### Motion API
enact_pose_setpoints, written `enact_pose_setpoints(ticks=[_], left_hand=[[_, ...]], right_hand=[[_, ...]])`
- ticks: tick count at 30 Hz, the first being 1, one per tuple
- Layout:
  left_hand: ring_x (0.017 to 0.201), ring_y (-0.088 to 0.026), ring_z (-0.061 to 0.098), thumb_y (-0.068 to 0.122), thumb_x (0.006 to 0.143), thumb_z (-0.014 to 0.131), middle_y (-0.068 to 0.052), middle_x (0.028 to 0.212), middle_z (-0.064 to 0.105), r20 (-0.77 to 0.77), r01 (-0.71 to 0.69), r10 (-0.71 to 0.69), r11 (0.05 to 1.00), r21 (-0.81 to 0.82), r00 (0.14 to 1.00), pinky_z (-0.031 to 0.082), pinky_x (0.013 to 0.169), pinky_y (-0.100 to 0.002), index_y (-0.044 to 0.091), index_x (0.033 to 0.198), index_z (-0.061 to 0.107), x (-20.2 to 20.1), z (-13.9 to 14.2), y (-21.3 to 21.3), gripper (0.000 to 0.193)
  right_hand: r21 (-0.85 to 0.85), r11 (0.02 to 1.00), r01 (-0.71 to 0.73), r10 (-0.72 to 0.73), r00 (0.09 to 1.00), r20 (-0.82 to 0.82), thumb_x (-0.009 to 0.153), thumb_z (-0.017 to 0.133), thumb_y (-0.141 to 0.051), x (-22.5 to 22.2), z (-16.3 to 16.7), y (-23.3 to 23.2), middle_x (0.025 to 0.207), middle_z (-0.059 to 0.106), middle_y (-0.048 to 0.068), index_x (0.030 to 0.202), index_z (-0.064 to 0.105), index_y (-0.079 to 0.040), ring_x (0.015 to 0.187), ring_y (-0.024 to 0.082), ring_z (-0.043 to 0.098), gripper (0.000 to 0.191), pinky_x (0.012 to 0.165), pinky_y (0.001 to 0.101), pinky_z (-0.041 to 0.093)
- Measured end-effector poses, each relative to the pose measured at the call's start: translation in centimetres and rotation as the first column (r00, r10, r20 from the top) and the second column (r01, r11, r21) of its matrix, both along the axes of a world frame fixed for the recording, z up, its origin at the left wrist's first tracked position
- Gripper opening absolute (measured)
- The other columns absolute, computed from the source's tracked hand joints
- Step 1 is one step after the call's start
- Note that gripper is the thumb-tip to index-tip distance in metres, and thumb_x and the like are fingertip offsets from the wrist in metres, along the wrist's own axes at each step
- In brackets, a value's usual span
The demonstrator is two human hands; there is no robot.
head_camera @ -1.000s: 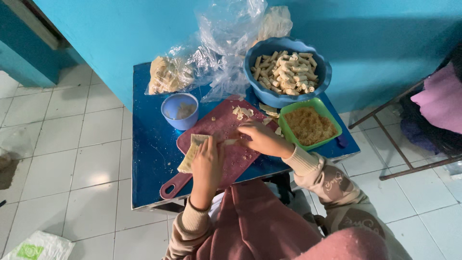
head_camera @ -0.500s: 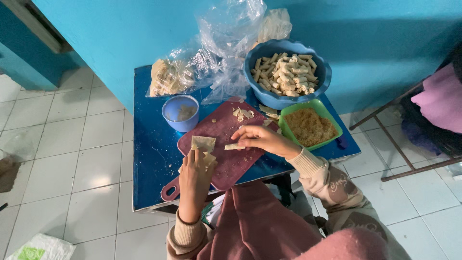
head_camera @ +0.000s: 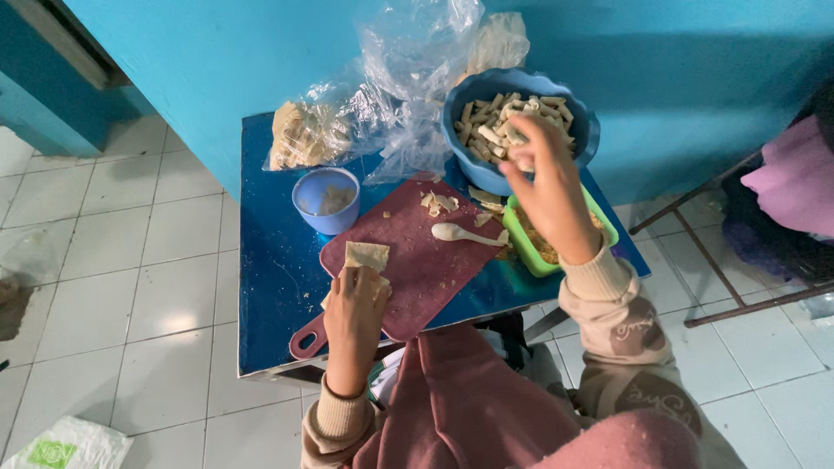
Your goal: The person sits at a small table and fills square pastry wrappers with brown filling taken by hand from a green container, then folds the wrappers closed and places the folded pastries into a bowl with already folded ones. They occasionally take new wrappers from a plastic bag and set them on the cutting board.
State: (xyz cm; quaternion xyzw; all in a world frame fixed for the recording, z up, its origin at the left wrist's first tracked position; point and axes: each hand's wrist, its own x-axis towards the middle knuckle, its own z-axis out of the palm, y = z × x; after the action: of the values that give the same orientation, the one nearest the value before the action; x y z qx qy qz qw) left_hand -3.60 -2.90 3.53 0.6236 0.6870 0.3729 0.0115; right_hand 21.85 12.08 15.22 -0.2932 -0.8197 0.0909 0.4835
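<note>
At the counter's [head_camera: 269, 287] near edge, the left hand [head_camera: 354, 306] presses down with fingers curled on a stack of pale square wrappers [head_camera: 366, 255] lying on the dark red cutting board [head_camera: 417, 260], likely to keep the stack from shifting. A white spoon [head_camera: 465, 233] lies farther along the board beside the green tray [head_camera: 521, 243] of filling, within easy reach. Toward the far right corner, the right hand [head_camera: 543, 174] hovers over the blue bowl [head_camera: 469, 169] of rolled pieces [head_camera: 491, 126], fingertips pinched on one piece.
</note>
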Motion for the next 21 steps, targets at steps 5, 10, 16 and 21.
enact_pose_setpoints(ticks=[5, 10, 16, 21], left_hand=[[0.098, -0.033, 0.064, 0.019, 0.091, 0.069, -0.012, 0.102, 0.065, -0.054, -0.121, 0.121, 0.993, 0.014, 0.991, 0.053, 0.080, -0.044, 0.008, 0.098, 0.066, 1.0, -0.6, 0.5, 0.013], [0.091, -0.031, 0.067, 0.017, 0.094, 0.064, -0.009, 0.097, 0.069, 0.101, -0.082, 0.088, 0.995, -0.064, 0.991, 0.054, 0.071, -0.044, 0.008, 0.094, 0.066, -0.3, -0.3, 0.1, 0.009], [0.085, -0.037, 0.066, 0.020, 0.096, 0.063, -0.013, 0.097, 0.069, 0.218, -0.021, 0.028, 0.999, -0.030, 0.976, 0.053, 0.066, -0.045, 0.006, 0.098, 0.066, -1.1, 0.5, 0.0, 0.014], [0.085, -0.037, 0.068, 0.021, 0.095, 0.064, -0.012, 0.099, 0.071, 0.277, 0.033, -0.021, 0.999, -0.040, 0.961, 0.053, 0.067, -0.043, 0.009, 0.098, 0.069, -1.6, 0.7, 0.0, 0.013]], right_hand=[[-0.246, 0.963, -0.107, 0.133, 0.987, 0.092, 0.094, 0.070, -0.004, -4.6, -4.0, -4.3, 0.137, 0.059, 0.013, 0.133, 0.056, -0.006, 0.098, 0.022, 0.071, 0.042, 0.083, 0.0341, 0.058], [-0.258, 0.938, -0.232, 0.289, 0.934, 0.210, 0.096, 0.067, -0.007, -7.3, -8.6, -6.5, 0.123, 0.067, 0.011, 0.124, 0.064, -0.007, 0.116, 0.031, 0.063, 0.028, 0.098, 0.0413, 0.050], [-0.097, 0.978, -0.184, 0.204, 0.938, 0.282, 0.083, 0.071, -0.002, -8.9, -12.3, -7.3, 0.115, 0.068, 0.012, 0.110, 0.068, -0.004, 0.117, 0.033, 0.060, 0.027, 0.100, 0.0432, 0.049], [-0.017, 0.978, -0.206, 0.201, 0.931, 0.304, 0.085, 0.071, -0.001, -9.3, -12.8, -7.5, 0.118, 0.067, 0.011, 0.116, 0.068, -0.004, 0.119, 0.032, 0.060, 0.031, 0.100, 0.0434, 0.048]])
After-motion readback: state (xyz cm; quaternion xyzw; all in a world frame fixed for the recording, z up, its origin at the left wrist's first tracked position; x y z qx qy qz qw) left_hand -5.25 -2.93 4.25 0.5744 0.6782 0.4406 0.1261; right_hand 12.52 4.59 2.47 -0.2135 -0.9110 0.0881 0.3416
